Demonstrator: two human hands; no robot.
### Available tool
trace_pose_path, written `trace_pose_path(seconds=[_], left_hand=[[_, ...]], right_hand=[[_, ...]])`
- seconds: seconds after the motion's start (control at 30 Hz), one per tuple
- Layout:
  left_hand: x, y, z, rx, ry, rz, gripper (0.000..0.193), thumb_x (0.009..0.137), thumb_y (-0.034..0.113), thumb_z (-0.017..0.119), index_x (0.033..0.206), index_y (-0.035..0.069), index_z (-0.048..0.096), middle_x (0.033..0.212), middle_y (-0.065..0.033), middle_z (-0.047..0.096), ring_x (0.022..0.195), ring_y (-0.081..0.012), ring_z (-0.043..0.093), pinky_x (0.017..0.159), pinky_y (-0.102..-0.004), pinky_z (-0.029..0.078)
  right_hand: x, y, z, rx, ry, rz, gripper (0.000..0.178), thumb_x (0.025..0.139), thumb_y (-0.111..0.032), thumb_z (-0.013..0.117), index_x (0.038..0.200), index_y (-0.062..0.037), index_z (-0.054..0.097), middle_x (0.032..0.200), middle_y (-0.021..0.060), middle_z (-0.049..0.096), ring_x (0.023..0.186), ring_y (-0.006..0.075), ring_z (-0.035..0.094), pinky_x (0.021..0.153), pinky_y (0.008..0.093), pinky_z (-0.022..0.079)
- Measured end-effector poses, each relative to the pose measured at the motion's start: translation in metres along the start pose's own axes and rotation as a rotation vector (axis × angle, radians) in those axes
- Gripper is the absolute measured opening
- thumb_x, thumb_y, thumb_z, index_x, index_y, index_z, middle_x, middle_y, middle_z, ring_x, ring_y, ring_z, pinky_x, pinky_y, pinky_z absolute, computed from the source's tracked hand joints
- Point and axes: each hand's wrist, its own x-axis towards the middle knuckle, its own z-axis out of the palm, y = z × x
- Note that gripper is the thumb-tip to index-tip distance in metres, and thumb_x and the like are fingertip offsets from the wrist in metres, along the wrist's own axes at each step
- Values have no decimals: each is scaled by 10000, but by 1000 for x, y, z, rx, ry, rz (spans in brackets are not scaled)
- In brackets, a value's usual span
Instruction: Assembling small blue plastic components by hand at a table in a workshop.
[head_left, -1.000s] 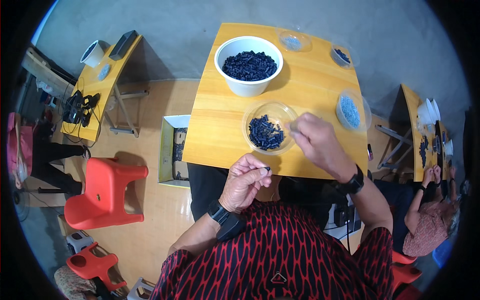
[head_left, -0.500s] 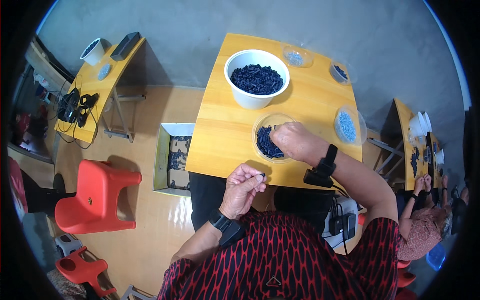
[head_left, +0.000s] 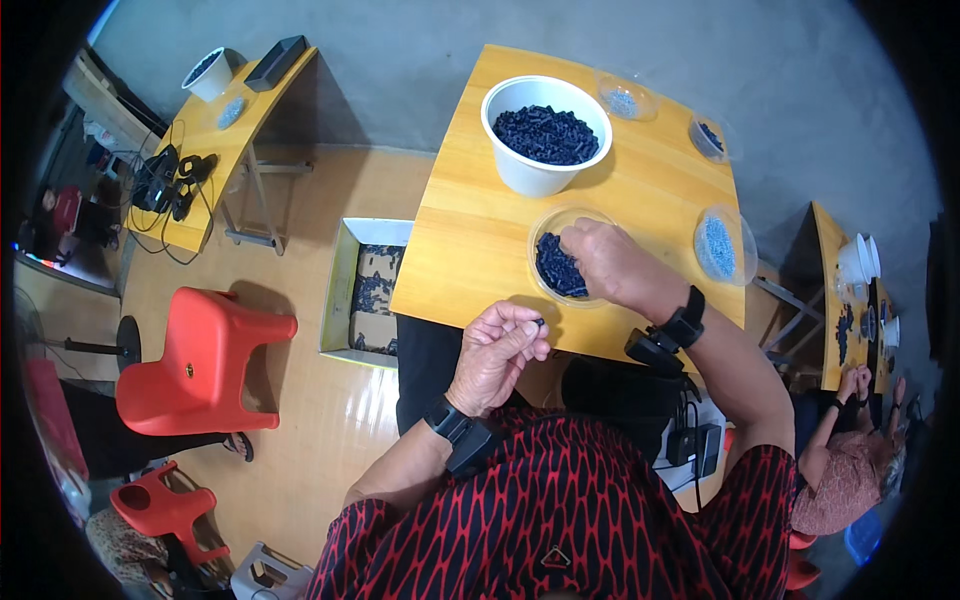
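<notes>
Right hand (head_left: 605, 258) blocks the view: its fingertips are hidden down in the clear bowl (head_left: 568, 214), so can't tell if that grip is apart or together, or what it touches. Same hand covers some of the dark pieces (head_left: 558, 268) in the bowl. Left hand (head_left: 497, 345), on the body side of the bowl: grip together, thumb and fingers clamped on one small black piece (head_left: 540, 322) (only its end shows). White tub (head_left: 538, 178) beyond the bowl, heaped with similar pieces. Pale blue bits (head_left: 718, 247) right of the bowl, too tiny to make out. Bowl and tub sit on the yellow counter (head_left: 450, 255).
</notes>
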Motion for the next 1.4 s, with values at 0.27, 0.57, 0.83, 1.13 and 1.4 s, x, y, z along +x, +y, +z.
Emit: trace_pose_path(seconds=[0.27, 0.57, 0.83, 1.13, 1.4], left_hand=[[1, -5, 0, -67, -30, -23, 115, 967, 57, 650, 1078, 30, 636, 978, -89, 679, 772, -152, 635, 744, -284, 534], [-3, -6, 8, -103, -81, -62, 112, 977, 79, 643, 1079, 34, 632, 956, -72, 664, 756, -143, 605, 735, -307, 492], [-6, -6, 10, -120, -22, -70, 97, 992, 69, 610, 1070, 29, 651, 944, -99, 698, 729, -164, 651, 710, -318, 511], [-6, -5, 10, -136, -20, -77, 113, 989, 70, 617, 1073, 9, 659, 948, -113, 711, 716, -169, 654, 680, -317, 525], [-9, -2, 14, 8, 31, -41, 96, 958, 30, 653, 1051, 6, 652, 946, -131, 719, 764, -170, 710, 697, -300, 598]], right_hand=[[-30, -31, -16, 550, 133, 269, 97, 863, -2, 660, 954, 15, 632, 847, 101, 622, 793, 199, 646, 735, 316, 514], [-61, -66, 0, 879, 51, 296, 93, 932, -38, 653, 1003, 20, 668, 936, 54, 658, 838, 96, 646, 725, 255, 521], [-62, -68, 15, 930, 162, 419, 104, 919, -24, 679, 1009, 17, 647, 901, 45, 685, 802, 83, 645, 704, 250, 532], [-53, -72, 3, 737, 159, 302, 64, 871, -16, 701, 900, 18, 655, 862, 90, 678, 787, 148, 670, 702, 291, 528], [-49, -67, -3, 582, 138, 152, 75, 822, -16, 705, 867, 24, 660, 845, 136, 671, 767, 252, 679, 683, 333, 526]])
